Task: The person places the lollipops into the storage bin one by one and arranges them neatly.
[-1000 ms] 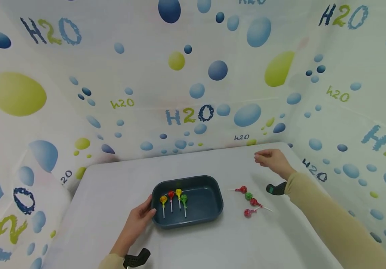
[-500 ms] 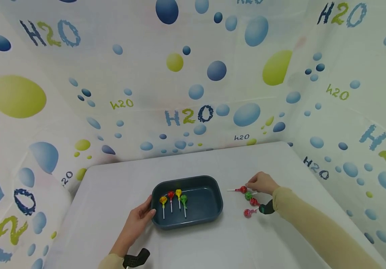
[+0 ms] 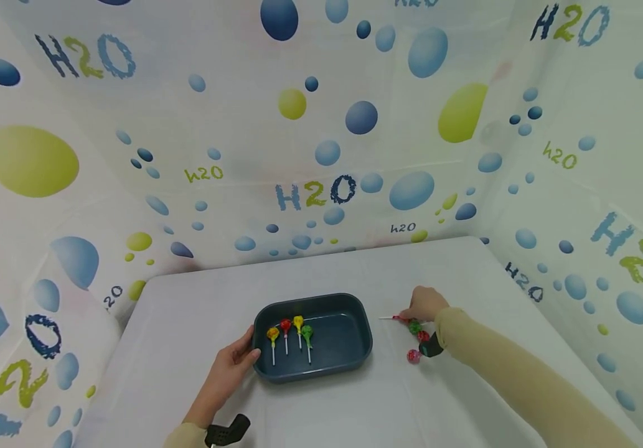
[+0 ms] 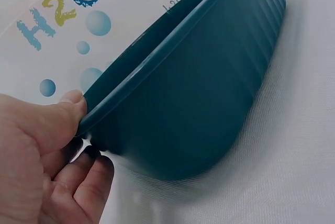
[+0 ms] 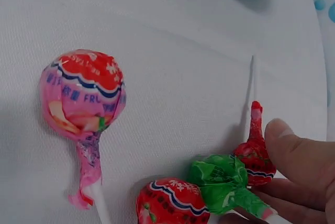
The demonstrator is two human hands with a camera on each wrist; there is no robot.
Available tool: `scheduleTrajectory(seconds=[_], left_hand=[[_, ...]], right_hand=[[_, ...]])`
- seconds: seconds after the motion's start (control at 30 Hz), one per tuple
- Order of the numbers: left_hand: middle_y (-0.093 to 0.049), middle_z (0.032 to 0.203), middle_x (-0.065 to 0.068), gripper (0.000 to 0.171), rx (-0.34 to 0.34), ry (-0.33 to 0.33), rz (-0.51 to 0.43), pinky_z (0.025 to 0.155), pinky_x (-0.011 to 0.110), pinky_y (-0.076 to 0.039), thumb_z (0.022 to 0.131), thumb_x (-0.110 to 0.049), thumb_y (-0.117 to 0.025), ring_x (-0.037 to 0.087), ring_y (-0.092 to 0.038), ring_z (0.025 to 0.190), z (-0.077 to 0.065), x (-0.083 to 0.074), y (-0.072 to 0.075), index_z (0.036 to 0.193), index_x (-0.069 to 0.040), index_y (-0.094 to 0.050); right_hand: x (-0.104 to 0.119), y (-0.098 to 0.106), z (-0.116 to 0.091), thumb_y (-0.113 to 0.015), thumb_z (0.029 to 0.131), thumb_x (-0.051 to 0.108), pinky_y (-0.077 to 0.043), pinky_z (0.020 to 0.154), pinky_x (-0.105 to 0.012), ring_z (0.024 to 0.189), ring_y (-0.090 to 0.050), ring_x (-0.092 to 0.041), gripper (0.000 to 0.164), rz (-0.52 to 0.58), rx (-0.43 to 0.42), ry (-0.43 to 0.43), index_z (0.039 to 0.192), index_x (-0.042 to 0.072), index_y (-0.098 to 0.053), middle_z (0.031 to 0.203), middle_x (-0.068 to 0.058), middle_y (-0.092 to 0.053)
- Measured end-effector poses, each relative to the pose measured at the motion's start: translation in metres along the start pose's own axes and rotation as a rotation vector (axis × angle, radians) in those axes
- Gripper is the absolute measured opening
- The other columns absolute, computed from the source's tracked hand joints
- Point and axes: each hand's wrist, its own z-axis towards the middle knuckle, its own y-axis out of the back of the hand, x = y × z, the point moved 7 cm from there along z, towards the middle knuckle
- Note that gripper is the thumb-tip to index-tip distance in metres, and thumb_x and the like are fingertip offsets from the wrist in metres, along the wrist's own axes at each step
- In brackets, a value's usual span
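My left hand (image 3: 230, 367) grips the left end of a dark blue tray (image 3: 340, 348), thumb over the rim and fingers curled below it in the left wrist view. Inside the tray's left half lie several wrapped lollipops, yellow, red and green. To the right of the tray, my right hand (image 3: 427, 303) holds the head of a red lollipop (image 5: 255, 156) between thumb and fingers, its white stick pointing toward the tray. Against it lies a green lollipop (image 5: 217, 182), then another red lollipop (image 5: 170, 203). A pink-and-red lollipop (image 5: 84, 96) lies apart, nearest the person.
A white cloth covers the table (image 3: 203, 311). Behind and at both sides hang white sheets (image 3: 243, 112) printed with blue and green drops and H2O lettering. Each wrist wears a black camera mount (image 3: 227, 430).
My right hand has come down and toward the left from above the table's right side, closing on the red lollipop's head. The left hand and tray have stayed put.
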Motion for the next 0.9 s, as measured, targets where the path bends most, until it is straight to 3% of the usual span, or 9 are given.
scheduleTrajectory(seconds=[0.27, 0.53, 0.67, 0.9], left_hand=[[-0.034, 0.163, 0.019, 0.061, 0.006, 0.001, -0.005, 0.111, 0.036, -0.044, 0.102, -0.003, -0.059, 0.035, -0.042, 0.147, -0.001, -0.001, 0.001, 0.157, 0.002, -0.034], [-0.035, 0.163, 0.018, 0.061, 0.005, 0.005, -0.008, 0.111, 0.035, -0.044, 0.102, -0.004, -0.060, 0.035, -0.042, 0.147, -0.002, 0.002, 0.001, 0.156, 0.002, -0.035], [-0.034, 0.163, 0.018, 0.061, 0.007, 0.006, -0.002, 0.112, 0.036, -0.044, 0.102, -0.004, -0.060, 0.034, -0.041, 0.148, -0.003, 0.001, 0.001, 0.157, 0.001, -0.034], [-0.033, 0.164, 0.017, 0.061, 0.016, 0.009, -0.008, 0.113, 0.036, -0.042, 0.102, -0.005, -0.059, 0.033, -0.039, 0.149, -0.003, 0.000, 0.002, 0.157, 0.000, -0.033]], right_hand=[[0.002, 0.000, -0.006, -0.080, 0.090, 0.025, -0.059, 0.073, -0.031, 0.073, -0.061, -0.020, 0.023, 0.032, 0.005, -0.044, 0.094, 0.003, -0.075, 0.079, -0.005, -0.071], [0.001, 0.016, -0.013, -0.078, 0.090, 0.022, -0.060, 0.083, -0.041, 0.085, -0.064, -0.022, 0.021, 0.104, -0.032, 0.000, 0.099, 0.003, -0.079, 0.092, -0.008, -0.075], [0.002, 0.039, -0.015, -0.076, 0.093, 0.020, -0.062, 0.090, -0.045, 0.095, -0.067, -0.028, 0.026, 0.194, -0.088, 0.059, 0.112, 0.002, -0.077, 0.106, -0.013, -0.075], [0.024, 0.083, -0.028, -0.071, 0.097, 0.015, -0.059, 0.101, -0.050, 0.112, -0.070, -0.035, 0.032, 0.264, -0.217, 0.270, 0.126, 0.001, -0.071, 0.116, -0.016, -0.076]])
